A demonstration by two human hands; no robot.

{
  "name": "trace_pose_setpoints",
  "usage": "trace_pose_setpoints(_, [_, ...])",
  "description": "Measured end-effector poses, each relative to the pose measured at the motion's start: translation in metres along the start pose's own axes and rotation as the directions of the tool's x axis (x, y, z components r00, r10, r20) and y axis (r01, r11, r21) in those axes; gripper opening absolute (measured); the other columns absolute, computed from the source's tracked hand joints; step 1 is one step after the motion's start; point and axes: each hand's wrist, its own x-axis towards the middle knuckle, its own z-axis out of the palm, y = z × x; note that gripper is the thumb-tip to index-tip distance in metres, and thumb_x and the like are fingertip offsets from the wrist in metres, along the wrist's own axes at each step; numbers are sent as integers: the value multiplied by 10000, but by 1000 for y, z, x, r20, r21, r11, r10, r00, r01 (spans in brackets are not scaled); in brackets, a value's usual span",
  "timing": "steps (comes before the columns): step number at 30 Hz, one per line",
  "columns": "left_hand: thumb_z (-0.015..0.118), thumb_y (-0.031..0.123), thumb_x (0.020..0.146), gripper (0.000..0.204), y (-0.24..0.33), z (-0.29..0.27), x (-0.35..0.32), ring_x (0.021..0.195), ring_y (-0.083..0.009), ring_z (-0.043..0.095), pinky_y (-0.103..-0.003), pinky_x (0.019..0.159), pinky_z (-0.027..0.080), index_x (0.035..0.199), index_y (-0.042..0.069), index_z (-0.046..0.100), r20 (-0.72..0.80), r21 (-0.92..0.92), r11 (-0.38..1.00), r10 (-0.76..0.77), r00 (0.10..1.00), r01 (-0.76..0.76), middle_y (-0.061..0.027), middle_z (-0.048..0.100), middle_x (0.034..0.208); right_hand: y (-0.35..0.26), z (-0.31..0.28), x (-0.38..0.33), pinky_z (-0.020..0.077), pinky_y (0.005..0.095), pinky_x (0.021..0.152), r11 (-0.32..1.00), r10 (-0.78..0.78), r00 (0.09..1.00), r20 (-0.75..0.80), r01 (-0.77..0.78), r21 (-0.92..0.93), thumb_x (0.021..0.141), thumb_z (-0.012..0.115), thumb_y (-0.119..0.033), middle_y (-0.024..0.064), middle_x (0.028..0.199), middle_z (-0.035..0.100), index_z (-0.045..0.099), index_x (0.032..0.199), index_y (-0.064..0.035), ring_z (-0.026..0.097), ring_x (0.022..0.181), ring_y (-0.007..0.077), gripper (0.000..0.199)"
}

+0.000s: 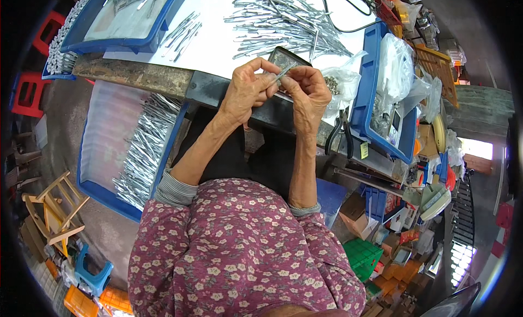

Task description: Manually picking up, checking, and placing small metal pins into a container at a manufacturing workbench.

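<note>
Lying near the right hand (309, 96) are pliers (344, 122) and, seemingly, screws (330, 86).

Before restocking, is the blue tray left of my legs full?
Partly full: metal strips cover the right of the tray; its left is bare.

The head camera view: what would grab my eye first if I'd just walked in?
Probably the purple flowered top filling the lower middle, with the left hand and right hand meeting above it at a thin metal piece. Next, the heap of silvery metal strips at the top centre, and the blue-rimmed tray of similar strips at the left.
</note>
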Motion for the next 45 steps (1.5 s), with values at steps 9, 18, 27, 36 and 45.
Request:
trace_pose_setpoints(9, [541, 98, 852, 145, 1, -4, -2, 405, 7, 275, -129, 356, 180, 969, 14, 521, 71, -106, 992, -60, 996, 67, -13, 503, 619, 8, -6, 4, 517, 221, 600, 918, 130, 988, 79, -150, 366, 702, 661, 47, 64, 764, 599, 521, 895, 5, 588, 669, 102, 242])
trace_pose_setpoints(18, [522, 67, 859, 71, -12, 9, 1, 483, -12, 351, -154, 427, 249, 900, 11, 537, -77, 315, 922, 262, 962, -226, 32, 444, 556, 11, -3, 5, 493, 203, 633, 965, 115, 993, 4, -113, 238, 707, 655, 51, 77, 778, 624, 511, 942, 22, 590, 696, 96, 278])
trace_pose_setpoints(27, [455, 26, 869, 59, -17, 15, 1, 490, -27, 346, -189, 441, 318, 845, 3, 504, -111, 413, 858, 382, 917, -307, 41, 417, 555, 7, -1, 5, 500, 211, 634, 971, 107, 994, 21, -109, 214, 751, 608, 50, 106, 794, 633, 495, 973, 75, 606, 701, 128, 250])
trace_pose_setpoints(36, [456, 49, 881, 69, -18, 19, 2, 506, -87, 457, -246, 449, 381, 876, 4, 507, -106, 645, 701, 476, 873, -304, -47, 499, 581, 9, 5, 4, 498, 214, 640, 989, 80, 996, -34, -75, 127, 775, 578, 36, 117, 822, 641, 493, 1022, 106, 614, 698, 133, 270])
trace_pose_setpoints(45, [457, 46, 878, 70, -22, 19, 7, 510, -79, 458, -245, 450, 383, 871, 4, 512, -140, 628, 715, 493, 859, -308, -45, 499, 581, 15, 11, 3, 479, 207, 667, 984, 84, 993, -80, -70, 163, 795, 583, -4, 108, 837, 640, 518, 1014, 105, 599, 724, 117, 254])
